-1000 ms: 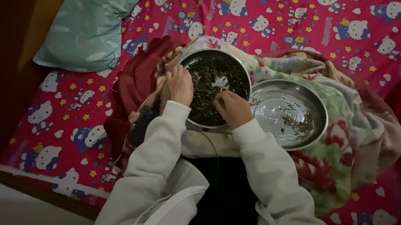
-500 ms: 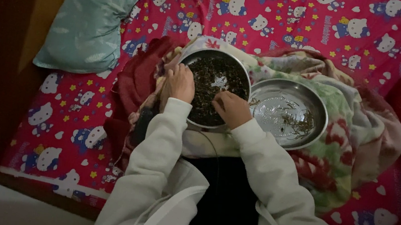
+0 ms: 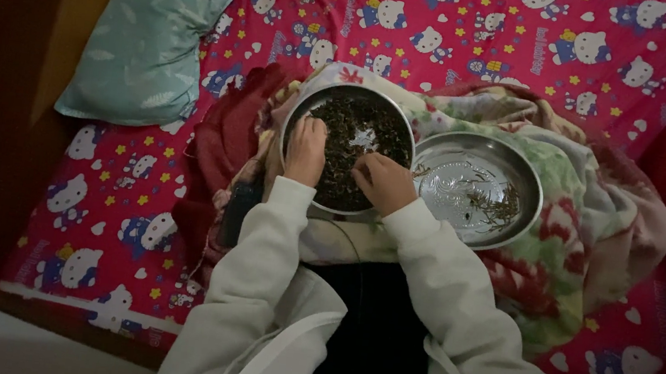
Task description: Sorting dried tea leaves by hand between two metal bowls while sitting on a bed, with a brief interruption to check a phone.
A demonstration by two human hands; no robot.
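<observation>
Head view: left hand (image 3: 306, 149) and right hand (image 3: 384, 183) cover the dark-filled bowl (image 3: 395, 121), grips seemingly loose, fingertips hidden.

The scene is dim and grainy, with soft, low-contrast detail. The brightest spot is glare on the steel plate (image 3: 479, 191) at about three o'clock of centre. The pale sleeves catch weak light from above. Deep shadow swallows the wooden edge at nine o'clock and the corner at four o'clock. Edges bend slightly.
</observation>
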